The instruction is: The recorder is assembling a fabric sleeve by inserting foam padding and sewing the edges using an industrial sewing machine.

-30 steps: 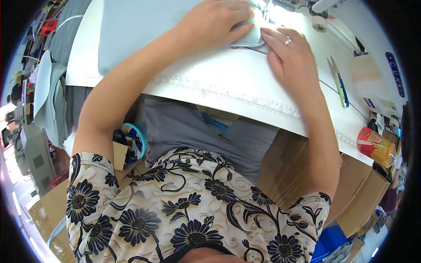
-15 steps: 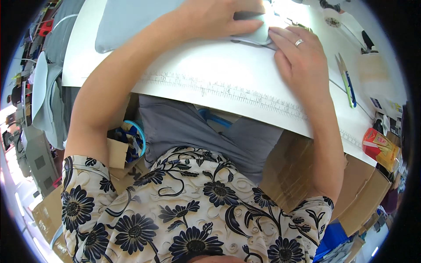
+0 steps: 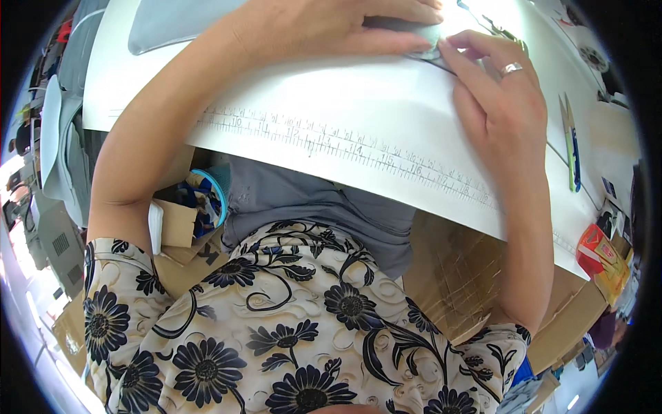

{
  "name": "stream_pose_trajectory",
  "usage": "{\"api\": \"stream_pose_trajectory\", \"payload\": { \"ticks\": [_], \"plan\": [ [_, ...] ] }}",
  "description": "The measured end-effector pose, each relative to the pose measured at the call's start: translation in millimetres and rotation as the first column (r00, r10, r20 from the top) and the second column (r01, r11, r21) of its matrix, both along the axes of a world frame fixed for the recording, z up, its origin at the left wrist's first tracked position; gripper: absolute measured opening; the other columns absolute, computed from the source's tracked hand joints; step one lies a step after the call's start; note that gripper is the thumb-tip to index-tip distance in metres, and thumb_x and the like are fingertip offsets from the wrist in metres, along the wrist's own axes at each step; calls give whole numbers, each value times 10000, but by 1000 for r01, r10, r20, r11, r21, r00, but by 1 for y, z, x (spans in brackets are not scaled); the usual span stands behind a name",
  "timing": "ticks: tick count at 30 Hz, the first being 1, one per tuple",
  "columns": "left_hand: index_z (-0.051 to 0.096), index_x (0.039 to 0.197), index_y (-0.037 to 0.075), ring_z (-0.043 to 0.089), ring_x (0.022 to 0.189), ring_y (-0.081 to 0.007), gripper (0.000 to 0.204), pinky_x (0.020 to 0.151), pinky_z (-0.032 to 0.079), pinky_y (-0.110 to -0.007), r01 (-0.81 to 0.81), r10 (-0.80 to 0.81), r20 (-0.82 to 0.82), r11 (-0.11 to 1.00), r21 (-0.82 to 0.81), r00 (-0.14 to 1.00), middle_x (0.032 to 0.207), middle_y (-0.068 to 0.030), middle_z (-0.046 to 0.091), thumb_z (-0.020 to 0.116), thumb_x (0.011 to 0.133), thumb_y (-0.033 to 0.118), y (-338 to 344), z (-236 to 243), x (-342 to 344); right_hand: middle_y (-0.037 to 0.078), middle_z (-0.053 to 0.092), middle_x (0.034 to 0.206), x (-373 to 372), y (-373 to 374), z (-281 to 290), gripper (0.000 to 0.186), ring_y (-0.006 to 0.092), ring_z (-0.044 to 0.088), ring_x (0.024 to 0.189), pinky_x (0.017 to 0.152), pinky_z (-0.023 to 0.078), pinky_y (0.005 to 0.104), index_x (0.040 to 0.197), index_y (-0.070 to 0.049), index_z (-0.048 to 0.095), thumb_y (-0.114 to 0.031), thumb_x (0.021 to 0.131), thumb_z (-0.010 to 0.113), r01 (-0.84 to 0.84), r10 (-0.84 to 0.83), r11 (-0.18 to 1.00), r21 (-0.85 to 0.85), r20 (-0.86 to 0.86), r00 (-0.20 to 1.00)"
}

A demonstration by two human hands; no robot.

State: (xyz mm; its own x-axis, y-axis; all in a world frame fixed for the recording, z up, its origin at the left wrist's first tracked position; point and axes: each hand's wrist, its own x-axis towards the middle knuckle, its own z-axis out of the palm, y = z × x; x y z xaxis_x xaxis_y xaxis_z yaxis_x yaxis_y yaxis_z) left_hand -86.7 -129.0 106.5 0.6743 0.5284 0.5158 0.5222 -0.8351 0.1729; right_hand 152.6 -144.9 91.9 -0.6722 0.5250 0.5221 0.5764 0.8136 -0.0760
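My left hand (image 3: 331, 27) lies with its fingers stretched over a piece of grey fabric (image 3: 429, 34) near the top of the picture, thumb apart from the other fingers. At the right end of that fabric, my right hand (image 3: 507, 96), with a ring on it, closes index finger and thumb at the edge; the thumb's tip is partly hidden. A smooth grey panel (image 3: 169, 24) is spread to the left of my left arm. Whether it joins the fabric under my hand, I cannot tell. Bright glare washes out the spot beyond my fingertips.
Ruler markings (image 3: 310, 138) run along the white table's (image 3: 386, 103) near edge. Scissors (image 3: 571, 148) with green and blue handles lie at the right, above a red and yellow packet (image 3: 598, 255). Grey cloth (image 3: 303, 200) covers my lap; a blue-rimmed bin (image 3: 219, 196) stands beside it.
The whole view has shifted slightly, so the table sits differently in it. Both hands appear farther right along with the fabric, and less of the grey panel shows.
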Motion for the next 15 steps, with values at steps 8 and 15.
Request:
{"api": "stream_pose_trajectory", "payload": {
  "ticks": [8, 15],
  "plan": [
    [741, 1035, 35, 685, 1067, -278, 312, 988, 513, -450, -19, 18, 10, 999, 40, 1000, 1074, -116, 731, 738, 846, 283, -4, -13, 4, 88, 648, 1077, 1, -14, -5, 299, 230, 625, 923, 827, 504, 344, 1079, -31, 718, 40, 808, 613, -13, 13, 999, 51, 5, 1000],
    [742, 1022, 23, 684, 1071, -282, 286, 991, 510, -431, -14, 20, 74, 997, -81, 997, 1079, -121, 730, 735, 846, 248, 16, -7, 2, 70, 626, 1103, 2, 3, -15, 296, 223, 615, 947, 848, 498, 339, 1134, -62, 709, -39, 878, 561, 72, -74, 996, 59, 32, 997]
  ]
}}
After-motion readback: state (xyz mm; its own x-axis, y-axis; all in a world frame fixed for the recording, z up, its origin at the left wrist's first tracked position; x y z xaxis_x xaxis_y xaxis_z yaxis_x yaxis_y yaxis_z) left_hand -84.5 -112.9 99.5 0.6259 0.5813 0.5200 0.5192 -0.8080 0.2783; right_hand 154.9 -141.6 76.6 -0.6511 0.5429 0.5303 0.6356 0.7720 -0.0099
